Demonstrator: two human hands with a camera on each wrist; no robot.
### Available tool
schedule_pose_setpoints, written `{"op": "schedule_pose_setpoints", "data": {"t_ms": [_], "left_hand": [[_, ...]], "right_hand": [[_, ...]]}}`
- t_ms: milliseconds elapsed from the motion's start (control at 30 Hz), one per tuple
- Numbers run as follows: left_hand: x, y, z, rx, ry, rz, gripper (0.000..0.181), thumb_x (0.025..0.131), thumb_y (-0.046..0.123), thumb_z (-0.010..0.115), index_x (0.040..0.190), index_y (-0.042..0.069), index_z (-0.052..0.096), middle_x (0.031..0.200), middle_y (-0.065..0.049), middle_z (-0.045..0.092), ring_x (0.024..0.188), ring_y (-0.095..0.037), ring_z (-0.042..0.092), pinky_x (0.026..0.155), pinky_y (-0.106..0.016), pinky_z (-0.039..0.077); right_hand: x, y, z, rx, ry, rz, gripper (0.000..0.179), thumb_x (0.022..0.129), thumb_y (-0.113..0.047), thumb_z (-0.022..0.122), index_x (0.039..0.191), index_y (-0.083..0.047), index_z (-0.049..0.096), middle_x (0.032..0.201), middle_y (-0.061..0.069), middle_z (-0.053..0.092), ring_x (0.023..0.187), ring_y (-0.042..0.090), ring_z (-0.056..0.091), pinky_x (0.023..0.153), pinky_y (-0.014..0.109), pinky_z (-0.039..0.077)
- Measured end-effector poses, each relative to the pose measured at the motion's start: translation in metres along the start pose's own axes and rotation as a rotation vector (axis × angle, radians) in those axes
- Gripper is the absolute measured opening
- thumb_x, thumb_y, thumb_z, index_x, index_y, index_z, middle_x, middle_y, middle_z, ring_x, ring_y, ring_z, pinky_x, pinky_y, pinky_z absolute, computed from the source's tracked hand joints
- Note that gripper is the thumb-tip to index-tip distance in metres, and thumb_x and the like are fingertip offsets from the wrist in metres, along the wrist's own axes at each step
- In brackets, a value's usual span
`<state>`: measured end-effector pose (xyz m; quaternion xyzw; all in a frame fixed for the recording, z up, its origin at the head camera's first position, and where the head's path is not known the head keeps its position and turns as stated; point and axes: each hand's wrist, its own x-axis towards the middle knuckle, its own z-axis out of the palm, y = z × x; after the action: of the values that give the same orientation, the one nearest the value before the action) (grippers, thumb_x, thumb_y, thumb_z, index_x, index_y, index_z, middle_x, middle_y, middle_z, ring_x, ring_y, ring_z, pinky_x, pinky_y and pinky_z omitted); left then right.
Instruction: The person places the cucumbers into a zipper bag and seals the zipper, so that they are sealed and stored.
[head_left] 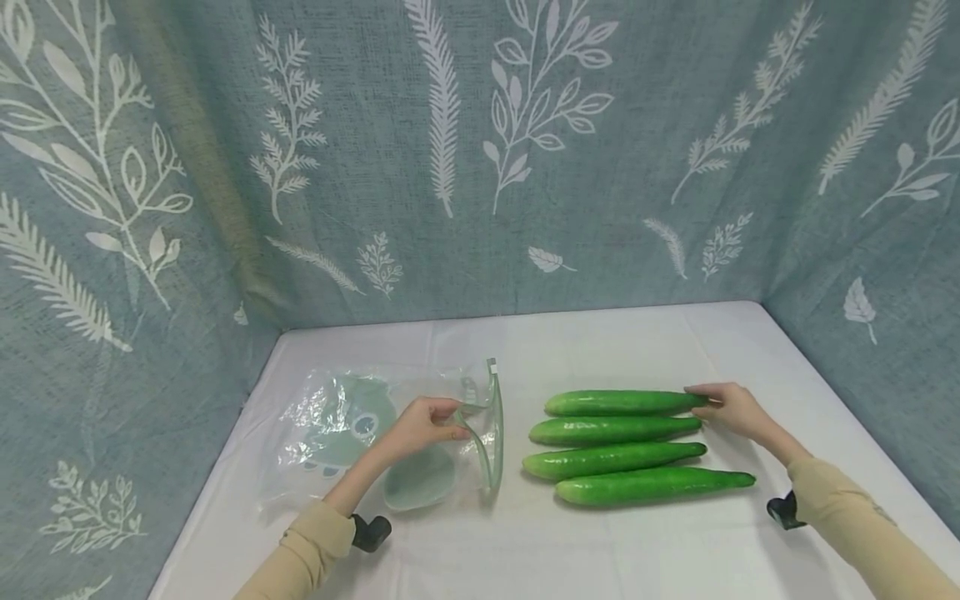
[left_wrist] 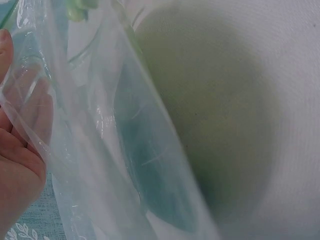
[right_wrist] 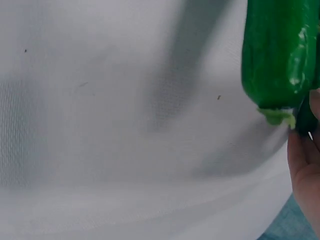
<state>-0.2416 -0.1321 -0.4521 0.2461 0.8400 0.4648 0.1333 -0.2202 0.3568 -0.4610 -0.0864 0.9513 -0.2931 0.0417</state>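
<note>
A clear zip bag (head_left: pixel 420 387) with a green cartoon print lies flat on the left, its green-edged mouth facing right. My left hand (head_left: pixel 422 427) pinches the near lip of that mouth between thumb and fingers, so the mouth gapes. Through the film in the left wrist view, part of this hand (left_wrist: pixel 22 150) shows. Several long green cucumbers lie side by side to the right of the bag. My right hand (head_left: pixel 738 410) grips the dark right end of the farthest cucumber (head_left: pixel 615 402), thumb on the near side. Close in the right wrist view is a cucumber's stem end (right_wrist: pixel 277 65).
A white cloth (head_left: pixel 525 550) covers the table. Next to the farthest cucumber lies a second cucumber (head_left: pixel 607 430), then a third cucumber (head_left: pixel 615 458), with the nearest cucumber (head_left: pixel 652 485) in front. A patterned blue-green curtain (head_left: pixel 480 250) hangs behind and at both sides.
</note>
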Motion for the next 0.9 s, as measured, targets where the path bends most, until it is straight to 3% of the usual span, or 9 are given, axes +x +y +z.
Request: {"op": "schedule_pose_setpoints", "data": {"t_ms": [433,633,900], "left_hand": [[0.0002,0.0015,0.0006,-0.002,0.005,-0.049,0.046,0.083,0.023,0.074,0.12,-0.001,0.062,0.125,-0.02,0.061,0.121,-0.043,0.053,0.1,-0.051,0.047],[-0.0003,0.0022,0.0001,0.009,0.004,-0.031,0.045,0.083,0.021,0.073,0.12,-0.001,0.062,0.127,-0.021,0.06,0.121,-0.044,0.052,0.1,-0.052,0.046],[-0.0016,0.0035,-0.0003,0.024,0.007,-0.026,0.048,0.082,0.024,0.074,0.12,-0.002,0.061,0.128,-0.023,0.058,0.121,-0.044,0.053,0.1,-0.051,0.047]], "right_hand": [[-0.003,0.0071,0.0073,-0.043,0.093,-0.023,0.03,0.086,-0.005,0.065,0.113,0.008,0.063,0.114,0.029,0.063,0.108,0.049,0.057,0.089,0.057,0.049],[-0.006,0.0072,0.0063,-0.022,0.094,-0.032,0.028,0.086,-0.005,0.065,0.111,0.008,0.063,0.112,0.029,0.064,0.107,0.049,0.057,0.088,0.058,0.049],[-0.0102,0.0091,0.0014,0.022,0.081,0.015,0.033,0.089,-0.011,0.064,0.117,0.007,0.061,0.119,0.03,0.06,0.115,0.049,0.053,0.094,0.057,0.046]]}}
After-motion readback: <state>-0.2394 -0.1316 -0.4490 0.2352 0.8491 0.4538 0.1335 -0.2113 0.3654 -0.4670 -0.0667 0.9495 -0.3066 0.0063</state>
